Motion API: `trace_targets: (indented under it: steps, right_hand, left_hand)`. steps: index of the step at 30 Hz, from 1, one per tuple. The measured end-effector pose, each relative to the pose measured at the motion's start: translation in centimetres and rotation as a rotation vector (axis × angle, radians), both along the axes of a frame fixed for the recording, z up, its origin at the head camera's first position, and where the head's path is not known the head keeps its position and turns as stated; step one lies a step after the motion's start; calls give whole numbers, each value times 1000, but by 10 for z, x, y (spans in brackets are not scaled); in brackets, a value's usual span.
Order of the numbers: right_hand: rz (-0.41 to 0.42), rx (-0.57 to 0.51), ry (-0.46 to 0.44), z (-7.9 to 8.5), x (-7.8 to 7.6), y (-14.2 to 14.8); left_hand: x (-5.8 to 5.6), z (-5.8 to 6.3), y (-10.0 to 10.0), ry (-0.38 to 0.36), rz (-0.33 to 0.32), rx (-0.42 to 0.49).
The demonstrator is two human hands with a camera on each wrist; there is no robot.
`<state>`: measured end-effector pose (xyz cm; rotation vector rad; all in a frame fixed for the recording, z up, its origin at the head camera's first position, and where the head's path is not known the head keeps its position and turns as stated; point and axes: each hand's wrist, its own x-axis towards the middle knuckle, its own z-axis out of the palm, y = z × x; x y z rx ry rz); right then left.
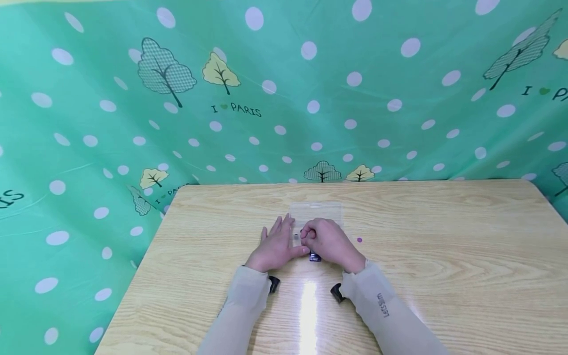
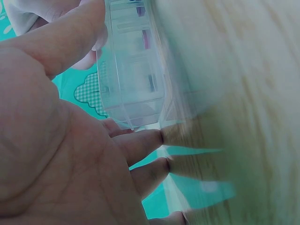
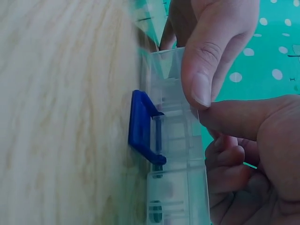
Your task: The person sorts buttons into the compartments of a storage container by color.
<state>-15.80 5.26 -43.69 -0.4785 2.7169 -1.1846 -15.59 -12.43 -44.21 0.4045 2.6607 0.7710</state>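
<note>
A clear plastic compartment box [image 1: 290, 241] stands on the table with its see-through lid [image 1: 316, 212] laid back behind it. Its blue latch [image 3: 137, 123] hangs at the front edge. My left hand [image 1: 279, 249] lies along the left side, fingers spread and straight, with the thumb across the box's front rim. Over the compartments, my right hand [image 1: 326, 239] has its fingers curled in and tips close together; whether they hold anything is hidden. A dark disc [image 1: 296, 236] lies in a left compartment, and a pink-purple disc [image 2: 146, 40] shows through the wall.
To the right of the box, a small purple disc [image 1: 360, 240] lies on the wooden table [image 1: 443, 256]. A green dotted cloth [image 1: 284, 98] hangs behind the table and down its left side. Black wrist straps [image 1: 337, 293] show at the cuffs.
</note>
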Motion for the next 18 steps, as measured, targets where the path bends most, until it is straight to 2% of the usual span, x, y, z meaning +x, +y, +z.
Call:
trace_targets:
  steps: [6,18]
  right_hand:
    - [3,-57,-18,2,0,4]
    - [-15,-41,20,5,2,10]
  left_hand:
    - [-1,1,0,-10,4,-10]
    - [1,2,1,7,1,-17]
